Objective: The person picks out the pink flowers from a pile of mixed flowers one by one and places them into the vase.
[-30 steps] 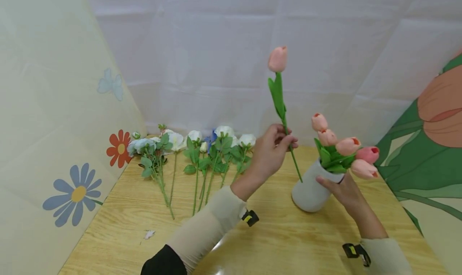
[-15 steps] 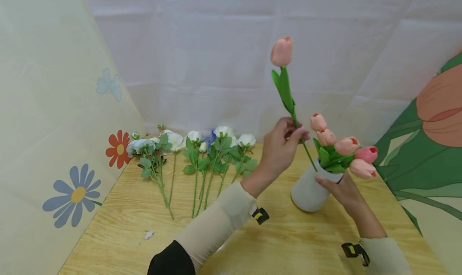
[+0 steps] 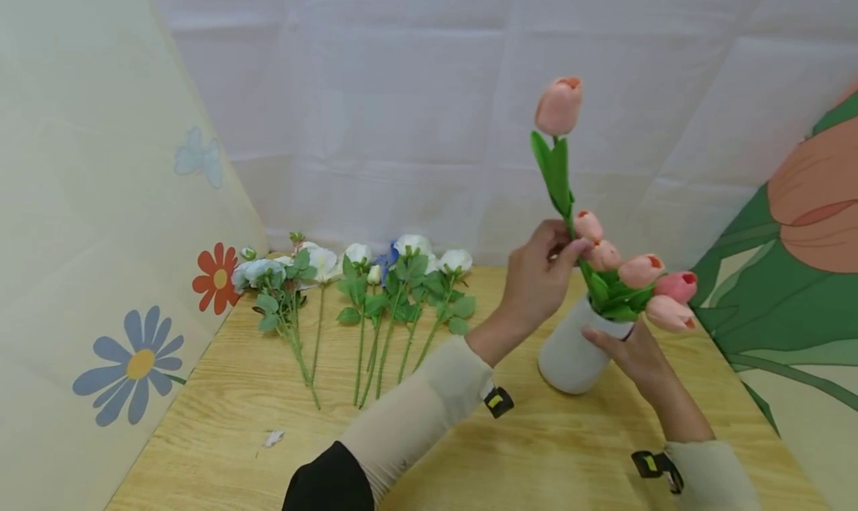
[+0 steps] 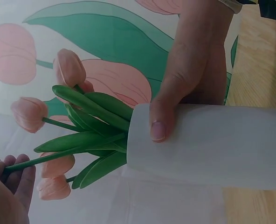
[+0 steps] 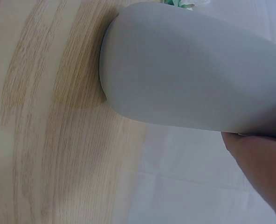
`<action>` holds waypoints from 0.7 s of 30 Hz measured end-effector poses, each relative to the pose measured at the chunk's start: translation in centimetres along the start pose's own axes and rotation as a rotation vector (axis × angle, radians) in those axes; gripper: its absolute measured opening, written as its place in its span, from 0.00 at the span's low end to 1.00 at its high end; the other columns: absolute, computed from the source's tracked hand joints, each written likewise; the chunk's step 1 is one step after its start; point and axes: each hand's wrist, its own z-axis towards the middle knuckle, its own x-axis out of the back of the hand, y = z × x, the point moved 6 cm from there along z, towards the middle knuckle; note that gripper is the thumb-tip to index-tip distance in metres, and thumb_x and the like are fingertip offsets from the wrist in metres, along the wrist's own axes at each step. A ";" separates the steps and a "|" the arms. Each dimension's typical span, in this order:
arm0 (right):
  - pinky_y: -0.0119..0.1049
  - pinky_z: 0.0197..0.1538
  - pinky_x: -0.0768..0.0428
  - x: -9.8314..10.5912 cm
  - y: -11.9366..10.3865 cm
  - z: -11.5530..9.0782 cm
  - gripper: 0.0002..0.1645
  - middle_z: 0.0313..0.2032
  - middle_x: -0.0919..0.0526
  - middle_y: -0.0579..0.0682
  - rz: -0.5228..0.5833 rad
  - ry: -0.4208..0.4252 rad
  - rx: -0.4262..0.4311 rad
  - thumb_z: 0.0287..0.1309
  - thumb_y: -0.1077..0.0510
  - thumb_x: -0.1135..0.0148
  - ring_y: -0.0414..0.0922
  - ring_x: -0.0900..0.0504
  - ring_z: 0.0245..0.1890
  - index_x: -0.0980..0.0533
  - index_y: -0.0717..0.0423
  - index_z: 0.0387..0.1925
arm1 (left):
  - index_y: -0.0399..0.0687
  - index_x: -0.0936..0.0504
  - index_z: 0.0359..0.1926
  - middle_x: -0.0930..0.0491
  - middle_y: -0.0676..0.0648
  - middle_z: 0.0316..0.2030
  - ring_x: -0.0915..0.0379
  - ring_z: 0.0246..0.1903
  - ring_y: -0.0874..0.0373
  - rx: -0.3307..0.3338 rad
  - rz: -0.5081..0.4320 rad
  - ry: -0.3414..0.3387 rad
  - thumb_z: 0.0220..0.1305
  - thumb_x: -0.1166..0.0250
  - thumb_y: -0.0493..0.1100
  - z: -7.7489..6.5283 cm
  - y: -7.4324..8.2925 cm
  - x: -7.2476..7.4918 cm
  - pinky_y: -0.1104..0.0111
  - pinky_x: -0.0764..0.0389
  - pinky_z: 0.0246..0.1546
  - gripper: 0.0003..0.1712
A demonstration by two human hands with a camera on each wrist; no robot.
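Observation:
My left hand [image 3: 539,276] pinches the green stem of a pale pink tulip [image 3: 558,107] between thumb and fingers. The bloom stands high above the hand, and the lower stem runs down into the mouth of a white vase [image 3: 570,358]. In the left wrist view that stem [image 4: 63,154] passes among the leaves at the vase's rim. My right hand [image 3: 633,358] grips the vase near its top, thumb [image 4: 159,128] across the front; its other fingers are hidden behind. Several pink tulips [image 3: 642,271] lean out of the vase to the right.
Several white roses [image 3: 412,246] with green stems lie on the wooden table [image 3: 234,392], left of the vase. Pale blue flowers [image 3: 258,273] lie at the far left. A small white scrap [image 3: 273,438] is near the front left. A white cloth backdrop [image 3: 402,109] hangs behind.
My left hand has moved right with the tulip, from left of the vase to over its mouth, and the stem's end has gone inside. The right hand and the vase have stayed in place.

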 end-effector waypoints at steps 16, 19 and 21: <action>0.18 0.49 0.31 -0.1 0.0 0.1 0.46 0.65 0.34 0.46 -0.004 -0.029 -0.004 0.71 0.53 0.39 0.29 0.33 0.55 0.54 0.45 0.80 | 0.40 0.20 0.44 0.19 0.45 0.41 0.23 0.43 0.62 -0.198 0.136 -0.232 0.69 0.33 0.38 -1.2 0.0 -3.2 0.88 0.25 0.41 0.06; 0.19 0.50 0.31 -0.1 0.0 0.1 0.45 0.65 0.34 0.41 0.014 -0.036 0.016 0.71 0.55 0.39 0.29 0.32 0.56 0.52 0.42 0.80 | 0.41 0.18 0.43 0.19 0.47 0.40 0.23 0.41 0.63 -0.197 0.167 -0.306 0.70 0.34 0.38 -1.7 -0.2 -3.7 0.88 0.26 0.42 0.05; 0.19 0.51 0.31 -0.1 -0.1 0.1 0.43 0.64 0.33 0.37 0.033 -0.037 0.033 0.71 0.56 0.39 0.29 0.32 0.57 0.49 0.41 0.79 | 0.42 0.18 0.45 0.16 0.49 0.40 0.21 0.40 0.67 -0.185 0.188 -0.367 0.71 0.34 0.39 -2.0 -0.3 -4.0 0.88 0.27 0.42 0.06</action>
